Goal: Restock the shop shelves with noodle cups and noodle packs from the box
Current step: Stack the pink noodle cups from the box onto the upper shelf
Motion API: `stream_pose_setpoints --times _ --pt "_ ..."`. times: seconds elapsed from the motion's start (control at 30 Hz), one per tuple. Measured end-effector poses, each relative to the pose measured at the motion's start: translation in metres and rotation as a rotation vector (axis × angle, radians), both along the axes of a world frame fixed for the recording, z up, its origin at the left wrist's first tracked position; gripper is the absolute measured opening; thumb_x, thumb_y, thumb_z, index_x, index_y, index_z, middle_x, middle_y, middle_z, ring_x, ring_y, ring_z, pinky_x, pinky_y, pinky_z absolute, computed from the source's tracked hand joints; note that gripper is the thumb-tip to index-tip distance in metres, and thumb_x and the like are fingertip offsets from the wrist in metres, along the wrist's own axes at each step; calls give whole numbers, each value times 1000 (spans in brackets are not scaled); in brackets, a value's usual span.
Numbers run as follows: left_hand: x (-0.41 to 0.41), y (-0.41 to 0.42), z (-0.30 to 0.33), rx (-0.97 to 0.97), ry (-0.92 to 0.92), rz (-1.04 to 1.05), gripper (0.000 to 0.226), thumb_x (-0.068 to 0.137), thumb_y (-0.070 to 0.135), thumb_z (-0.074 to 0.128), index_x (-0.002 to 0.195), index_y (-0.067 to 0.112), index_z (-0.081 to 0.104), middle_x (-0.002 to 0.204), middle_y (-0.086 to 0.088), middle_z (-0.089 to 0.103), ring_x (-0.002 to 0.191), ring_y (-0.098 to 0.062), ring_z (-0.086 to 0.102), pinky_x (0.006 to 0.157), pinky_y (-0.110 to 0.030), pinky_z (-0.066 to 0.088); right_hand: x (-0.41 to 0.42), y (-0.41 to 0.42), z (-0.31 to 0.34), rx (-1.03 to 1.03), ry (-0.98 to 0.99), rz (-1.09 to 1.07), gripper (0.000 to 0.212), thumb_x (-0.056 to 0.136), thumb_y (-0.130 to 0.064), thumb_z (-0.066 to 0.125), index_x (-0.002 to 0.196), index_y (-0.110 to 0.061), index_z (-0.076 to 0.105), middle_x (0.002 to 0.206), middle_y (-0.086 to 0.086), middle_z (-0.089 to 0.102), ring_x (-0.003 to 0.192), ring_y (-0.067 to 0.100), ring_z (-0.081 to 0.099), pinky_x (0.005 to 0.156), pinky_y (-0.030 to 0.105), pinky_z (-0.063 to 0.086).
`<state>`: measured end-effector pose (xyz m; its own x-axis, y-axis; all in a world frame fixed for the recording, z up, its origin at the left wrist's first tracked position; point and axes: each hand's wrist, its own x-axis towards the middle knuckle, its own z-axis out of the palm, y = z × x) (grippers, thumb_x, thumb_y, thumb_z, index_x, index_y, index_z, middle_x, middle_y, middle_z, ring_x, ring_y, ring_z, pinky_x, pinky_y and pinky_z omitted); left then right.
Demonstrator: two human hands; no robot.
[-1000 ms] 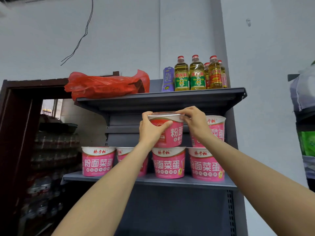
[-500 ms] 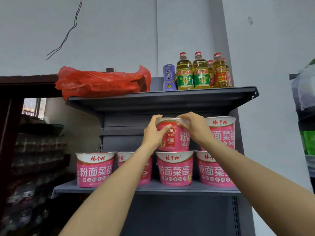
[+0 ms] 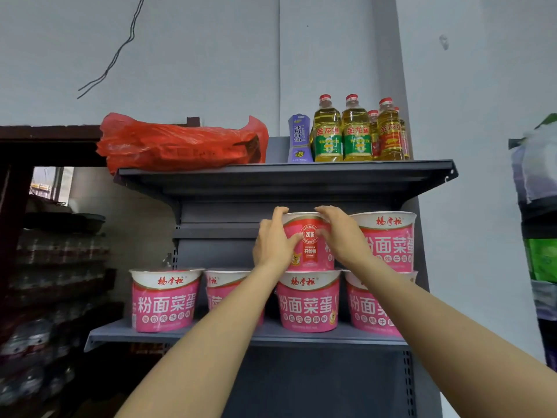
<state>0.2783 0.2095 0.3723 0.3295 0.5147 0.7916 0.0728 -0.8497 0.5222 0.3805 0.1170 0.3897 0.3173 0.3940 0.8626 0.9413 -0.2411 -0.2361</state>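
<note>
A pink noodle cup (image 3: 309, 245) stands on top of another cup (image 3: 307, 301) in the bottom row of the grey shelf (image 3: 168, 334). My left hand (image 3: 272, 242) grips its left side and my right hand (image 3: 340, 236) grips its right side and rim. Its red 2016 badge faces me. Beside it on the right a second stacked cup (image 3: 388, 239) rests on a lower cup (image 3: 366, 306). Two more cups (image 3: 165, 300) (image 3: 220, 292) stand in the bottom row to the left, the second partly hidden by my forearm.
The upper shelf (image 3: 286, 173) holds a red plastic bag (image 3: 180, 144), a purple carton (image 3: 299, 138) and several oil bottles (image 3: 355, 131). A dark rack of water bottles (image 3: 54, 282) stands at the left. Another rack with green packs (image 3: 539, 257) is at the right edge.
The cup in my hands has been turned, so its red 2016 badge now faces front, and it sits on the lower cup. The camera has come closer to the shelf.
</note>
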Motion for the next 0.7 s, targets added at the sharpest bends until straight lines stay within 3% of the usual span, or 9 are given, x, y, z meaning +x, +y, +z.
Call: stream_pose_setpoints --times 0.1,0.23,0.43,0.7 --pt "-11 -5 2 87 4 112 43 88 30 61 126 29 40 122 -4 45 111 -24 50 81 -38 48 -7 -5 -9 68 -56 6 47 91 -14 57 136 -18 43 140 1 43 129 17 41 101 32 40" --pt "-29 -13 -8 174 33 122 32 90 27 58 120 20 46 119 -5 50 111 -22 50 79 -33 44 -29 -18 -32 114 -46 46 39 90 -20 59 128 -17 51 127 1 50 119 15 46 94 25 39" --pt "-59 -44 -73 227 42 40 15 91 28 54 103 19 54 97 2 61 89 -19 61 77 -41 51 -58 -51 -104 67 93 124 25 90 -14 53 113 -16 61 100 0 60 83 9 54 75 24 45" --pt "-101 -103 -190 55 239 3 15 90 31 53 102 23 54 82 12 63 82 -12 59 78 -35 47 -95 -112 -219 -153 362 163 23 91 -12 51 110 -17 64 104 -1 68 96 14 61 83 23 46"
